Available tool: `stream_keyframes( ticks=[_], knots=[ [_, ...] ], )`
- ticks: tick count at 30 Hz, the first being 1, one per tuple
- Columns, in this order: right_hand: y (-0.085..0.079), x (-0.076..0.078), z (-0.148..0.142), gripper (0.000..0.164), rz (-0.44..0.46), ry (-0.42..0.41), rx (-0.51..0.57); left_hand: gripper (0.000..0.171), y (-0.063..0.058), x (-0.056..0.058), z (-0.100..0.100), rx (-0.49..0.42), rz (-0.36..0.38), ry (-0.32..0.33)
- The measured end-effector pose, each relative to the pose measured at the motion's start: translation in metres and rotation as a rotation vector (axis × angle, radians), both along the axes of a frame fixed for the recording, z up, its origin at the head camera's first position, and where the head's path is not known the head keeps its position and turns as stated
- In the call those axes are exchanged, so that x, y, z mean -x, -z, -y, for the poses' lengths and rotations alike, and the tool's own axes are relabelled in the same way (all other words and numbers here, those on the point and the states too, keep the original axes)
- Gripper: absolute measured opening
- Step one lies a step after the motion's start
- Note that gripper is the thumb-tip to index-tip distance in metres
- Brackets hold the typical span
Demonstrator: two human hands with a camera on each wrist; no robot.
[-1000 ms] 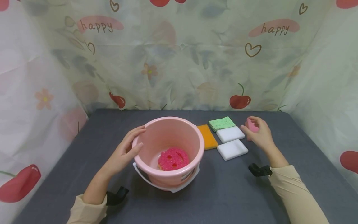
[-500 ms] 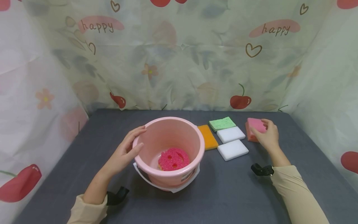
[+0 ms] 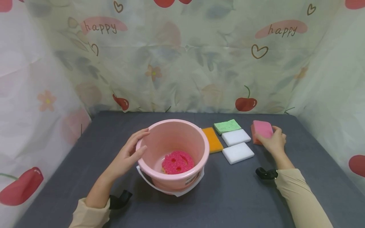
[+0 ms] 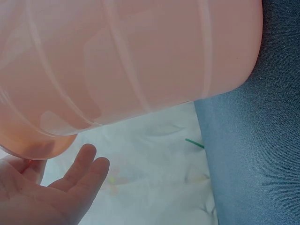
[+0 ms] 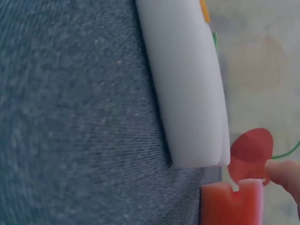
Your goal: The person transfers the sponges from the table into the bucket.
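A pink bucket (image 3: 174,183) stands near the middle of the table with a round magenta face sponge (image 3: 178,162) lying inside. My left hand (image 3: 128,153) rests at its left rim, fingers and thumb spread along the edge; in the left wrist view two fingers (image 4: 89,171) extend loosely beside the wall. At the right is a block-shaped pink sponge (image 3: 263,129). My right hand (image 3: 276,142) is at its right side, fingertips partly hidden by the sponge. The right wrist view shows a fingertip (image 5: 281,173) above the notched sponge, apart from it.
Between bucket and pink sponge lie an orange sponge (image 3: 212,141), a green sponge (image 3: 227,126) and two white sponges (image 3: 236,137). The white bucket handle (image 3: 182,192) hangs down in front. Printed cloth (image 3: 185,63) walls surround the dark table (image 3: 228,199).
My right hand has shifted right from over the pink sponge to its right side, uncovering its top. The sponge looks unmoved over the last half second. Left hand and bucket stay put.
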State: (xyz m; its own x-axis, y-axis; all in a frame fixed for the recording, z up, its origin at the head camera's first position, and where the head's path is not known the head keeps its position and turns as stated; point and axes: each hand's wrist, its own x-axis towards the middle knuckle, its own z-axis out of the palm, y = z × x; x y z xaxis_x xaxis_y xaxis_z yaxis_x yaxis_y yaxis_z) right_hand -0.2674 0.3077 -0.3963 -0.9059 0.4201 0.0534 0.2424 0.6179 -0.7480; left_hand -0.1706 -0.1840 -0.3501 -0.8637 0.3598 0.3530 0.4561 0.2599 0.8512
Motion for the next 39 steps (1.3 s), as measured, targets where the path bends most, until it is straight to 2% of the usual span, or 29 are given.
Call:
stream_keyframes(
  ticks=[6,20,30,39],
  knots=[
    [0.007,0.002,-0.001,0.093,0.032,0.003,-0.002,0.047,0.0,0.0,0.0,-0.001,0.002,0.002],
    [0.015,0.004,-0.001,0.092,0.039,0.014,0.009,0.047,0.001,0.0,0.001,0.009,0.008,-0.005],
    [0.009,0.003,0.0,0.089,0.029,0.035,0.012,0.047,0.0,0.0,0.0,0.015,0.009,-0.008],
    [0.003,0.003,0.002,0.088,0.004,0.015,0.009,0.047,0.0,0.0,0.0,0.01,0.007,-0.009]
  ],
)
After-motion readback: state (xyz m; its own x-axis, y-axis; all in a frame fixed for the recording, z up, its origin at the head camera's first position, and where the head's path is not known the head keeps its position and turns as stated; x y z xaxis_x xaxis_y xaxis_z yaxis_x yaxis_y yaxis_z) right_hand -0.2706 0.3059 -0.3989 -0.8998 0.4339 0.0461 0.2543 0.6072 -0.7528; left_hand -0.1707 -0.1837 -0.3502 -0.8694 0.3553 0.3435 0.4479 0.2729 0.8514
